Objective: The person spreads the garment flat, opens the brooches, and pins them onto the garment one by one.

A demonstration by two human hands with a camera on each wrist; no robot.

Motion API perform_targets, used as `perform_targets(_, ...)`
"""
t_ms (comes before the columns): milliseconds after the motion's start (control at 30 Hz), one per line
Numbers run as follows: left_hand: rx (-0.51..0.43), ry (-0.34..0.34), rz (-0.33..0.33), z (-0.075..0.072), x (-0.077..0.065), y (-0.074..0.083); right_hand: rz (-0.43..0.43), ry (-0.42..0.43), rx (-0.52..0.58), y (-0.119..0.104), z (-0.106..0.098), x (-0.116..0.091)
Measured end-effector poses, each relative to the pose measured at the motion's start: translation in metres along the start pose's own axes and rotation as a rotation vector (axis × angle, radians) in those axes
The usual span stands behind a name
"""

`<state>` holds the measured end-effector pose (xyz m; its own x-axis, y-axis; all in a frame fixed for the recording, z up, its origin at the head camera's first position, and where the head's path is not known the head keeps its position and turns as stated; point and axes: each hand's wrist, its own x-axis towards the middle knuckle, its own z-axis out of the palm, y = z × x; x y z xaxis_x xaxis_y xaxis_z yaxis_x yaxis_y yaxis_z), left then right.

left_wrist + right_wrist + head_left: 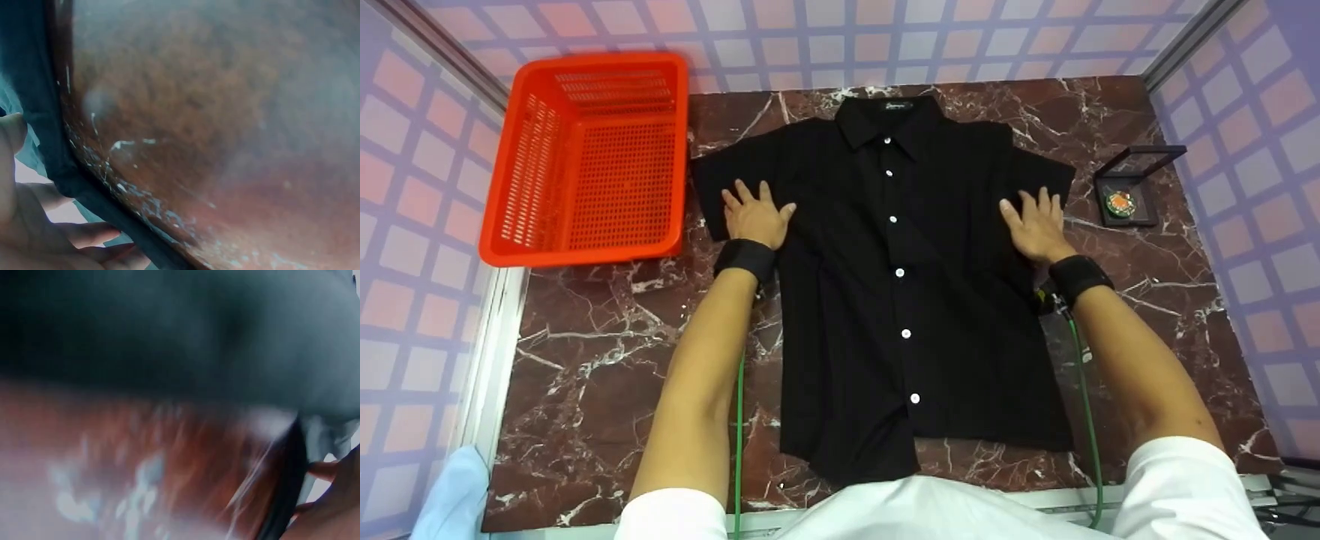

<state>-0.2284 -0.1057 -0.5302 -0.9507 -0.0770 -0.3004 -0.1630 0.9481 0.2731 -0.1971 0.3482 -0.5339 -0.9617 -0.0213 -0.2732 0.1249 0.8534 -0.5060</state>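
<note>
A black short-sleeved shirt [847,300] with white buttons lies front side up, its collar at the far side. My left hand [757,218] rests on the sleeve at the left, fingers spread and straight. On the opposite sleeve my right hand [1037,227] lies with its fingers extended. The shirt's lower left front hangs a little lower than the right and is creased near the bottom button. In the left wrist view, the fingers [90,233] lie along the dark cloth edge. The right wrist view is mostly blurred cloth [169,332], with part of the hand at its right edge.
A red plastic basket [679,150] stands at the back left of the dark marbled table [600,420]. To the right is a small open black case [1144,214] with a round green and orange piece [1120,203] inside. Green cables [1086,405] run from both wrists. Checked walls surround the table.
</note>
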Motion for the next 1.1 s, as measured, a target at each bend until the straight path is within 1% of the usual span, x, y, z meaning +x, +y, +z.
perform_targets(200,0.019,0.005,0.002,-0.002,-0.001,0.0,0.0,0.016,0.023,0.014,-0.007,0.012)
perform_targets(367,0.033,0.014,-0.003,0.001,-0.001,0.0,0.007,0.02,0.007,0.023,-0.018,0.021)
perform_targets(533,0.04,0.008,-0.001,0.005,0.003,0.001,0.028,0.024,-0.018,0.032,-0.028,0.029)
perform_targets(733,0.045,0.022,0.011,0.003,0.004,0.001,0.042,0.001,-0.056,0.037,-0.035,0.034)
perform_targets(1000,0.056,0.002,-0.024,0.0,0.004,-0.003,0.088,-0.067,-0.106,0.034,-0.036,0.037)
perform_targets(1100,0.053,0.003,-0.015,-0.002,0.004,-0.006,0.079,-0.033,-0.11,0.033,-0.033,0.038)
